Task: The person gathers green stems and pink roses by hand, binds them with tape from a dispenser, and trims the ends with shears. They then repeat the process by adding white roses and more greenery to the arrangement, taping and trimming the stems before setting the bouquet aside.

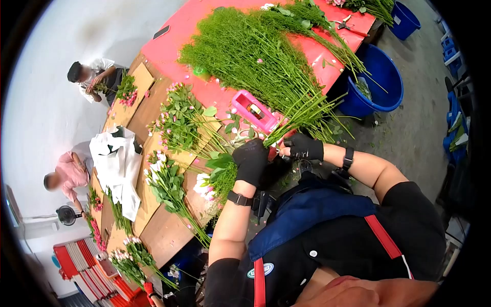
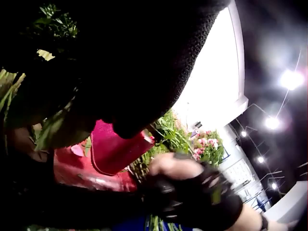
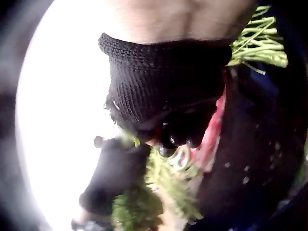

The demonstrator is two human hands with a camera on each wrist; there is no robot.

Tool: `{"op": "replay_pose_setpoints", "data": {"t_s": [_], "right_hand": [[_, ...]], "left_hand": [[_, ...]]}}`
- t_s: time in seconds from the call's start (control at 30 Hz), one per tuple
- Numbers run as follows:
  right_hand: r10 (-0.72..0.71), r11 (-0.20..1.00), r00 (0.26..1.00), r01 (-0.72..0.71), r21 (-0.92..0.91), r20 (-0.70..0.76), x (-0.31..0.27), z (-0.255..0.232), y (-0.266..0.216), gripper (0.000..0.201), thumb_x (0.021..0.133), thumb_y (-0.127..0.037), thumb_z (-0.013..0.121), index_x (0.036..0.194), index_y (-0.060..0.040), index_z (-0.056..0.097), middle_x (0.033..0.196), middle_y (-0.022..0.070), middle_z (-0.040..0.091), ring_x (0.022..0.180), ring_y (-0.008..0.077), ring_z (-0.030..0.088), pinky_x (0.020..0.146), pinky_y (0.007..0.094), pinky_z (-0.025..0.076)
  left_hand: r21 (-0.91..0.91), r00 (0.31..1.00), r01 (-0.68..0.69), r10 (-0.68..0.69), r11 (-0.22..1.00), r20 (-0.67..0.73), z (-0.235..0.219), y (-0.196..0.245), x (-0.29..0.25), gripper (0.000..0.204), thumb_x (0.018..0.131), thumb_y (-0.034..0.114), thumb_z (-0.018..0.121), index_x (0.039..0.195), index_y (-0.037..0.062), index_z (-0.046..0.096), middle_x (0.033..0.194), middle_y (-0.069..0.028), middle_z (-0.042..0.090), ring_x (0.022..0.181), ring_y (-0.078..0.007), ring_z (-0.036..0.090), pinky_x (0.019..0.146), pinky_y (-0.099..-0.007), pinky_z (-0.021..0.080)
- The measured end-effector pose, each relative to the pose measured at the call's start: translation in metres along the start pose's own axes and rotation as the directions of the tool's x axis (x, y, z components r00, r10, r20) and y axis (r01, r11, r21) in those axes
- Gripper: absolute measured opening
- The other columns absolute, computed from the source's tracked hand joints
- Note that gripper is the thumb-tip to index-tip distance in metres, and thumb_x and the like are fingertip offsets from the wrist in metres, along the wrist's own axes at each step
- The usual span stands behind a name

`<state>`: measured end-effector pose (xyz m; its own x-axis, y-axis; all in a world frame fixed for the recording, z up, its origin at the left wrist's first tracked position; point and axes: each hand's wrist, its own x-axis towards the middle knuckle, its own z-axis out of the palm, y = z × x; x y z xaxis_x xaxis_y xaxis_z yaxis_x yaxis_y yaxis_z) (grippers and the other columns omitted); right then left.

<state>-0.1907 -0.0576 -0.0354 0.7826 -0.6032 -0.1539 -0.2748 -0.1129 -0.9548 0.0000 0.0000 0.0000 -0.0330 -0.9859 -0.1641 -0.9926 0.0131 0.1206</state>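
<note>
Both wrist views are mostly filled by black glove fabric, so the fingertips are hard to make out, and the head view shows only the backs of the hands. The left hand [image 1: 250, 161] is curled round a bunch of flower stems [image 1: 221, 176] at the near edge of the worktop [image 1: 169, 48], its white and pink blooms hanging towards the person (the stems pass under the glove and are hidden there). The right hand [image 1: 304, 147], also gloved, is closed beside it on the cut ends of the stems; what else it may pinch cannot be told. Just behind the hands stands a pink tape dispenser [image 1: 254, 111], and beyond it a large heap of green stems [image 1: 255, 56] covers the red part of the worktop. Further bunches [image 1: 179, 120] lie on brown paper to the left, with white wrapping sheets [image 1: 117, 163]. Two blue buckets [image 1: 381, 77] stand on the grey floor, and two other people [image 1: 94, 77] work along the worktop by a white wall.
</note>
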Motion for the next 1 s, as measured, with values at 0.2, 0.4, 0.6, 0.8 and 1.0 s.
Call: {"op": "replay_pose_setpoints", "data": {"t_s": [0.2,0.4,0.6,0.8,1.0], "right_hand": [[0.176,0.776,0.981,-0.088,0.624,-0.081,-0.024,0.001,-0.025,0.03,0.09,-0.026,0.056,0.094,0.0009,0.069,0.088,0.0085,0.068,0.077,0.0144,0.062,0.073,0.0277,0.048],[0.166,0.88,0.985,-0.168,0.445,0.043,-0.057,-0.027,-0.068,0.029,0.088,-0.027,0.063,0.099,-0.0012,0.067,0.074,0.0041,0.064,0.062,0.0108,0.057,0.059,0.0254,0.046],[-0.447,0.885,0.879,0.407,-0.226,-0.166,-0.044,0.0,-0.039,0.048,0.078,-0.014,0.064,0.125,-0.0076,0.056,0.111,0.0103,0.062,0.105,0.0231,0.057,0.094,0.0357,0.042],[-0.134,0.982,0.983,0.149,0.116,-0.128,-0.048,-0.003,-0.045,0.021,0.087,-0.017,0.066,0.103,-0.0032,0.067,0.095,0.0072,0.067,0.081,0.0152,0.062,0.076,0.0292,0.049],[0.264,0.637,0.954,-0.282,0.717,0.141,-0.068,-0.012,-0.047,0.032,0.087,-0.02,0.062,0.109,0.0024,0.064,0.092,0.0092,0.068,0.079,0.0153,0.063,0.074,0.0282,0.05]], "left_hand": [[-0.081,0.965,-0.211,0.194,0.974,-0.178,-0.026,0.03,-0.025,0.03,0.086,0.036,0.058,0.086,0.0065,0.056,0.068,-0.0145,0.062,0.061,-0.0333,0.062,0.051,-0.043,0.046],[-0.551,0.902,-0.424,0.389,0.719,-0.188,-0.014,-0.002,-0.034,0.033,0.095,0.035,0.048,0.096,0.0036,0.059,0.075,-0.0156,0.063,0.069,-0.0304,0.061,0.061,-0.0386,0.047],[-0.941,0.807,-0.024,0.561,0.338,0.181,-0.064,0.012,-0.043,0.052,0.102,0.041,0.029,0.094,0.0003,0.061,0.085,-0.0087,0.064,0.079,-0.0172,0.057,0.078,-0.0303,0.045],[-0.922,0.833,-0.051,0.526,0.385,0.173,-0.049,0.012,-0.035,0.041,0.095,0.038,0.049,0.105,0.0,0.061,0.088,-0.0119,0.065,0.081,-0.0166,0.059,0.078,-0.0296,0.046],[-0.16,0.955,-0.288,0.272,0.944,-0.117,-0.039,0.039,-0.022,0.041,0.081,0.038,0.063,0.099,0.0045,0.048,0.062,-0.0068,0.059,0.053,-0.0274,0.06,0.046,-0.0414,0.044]]}}
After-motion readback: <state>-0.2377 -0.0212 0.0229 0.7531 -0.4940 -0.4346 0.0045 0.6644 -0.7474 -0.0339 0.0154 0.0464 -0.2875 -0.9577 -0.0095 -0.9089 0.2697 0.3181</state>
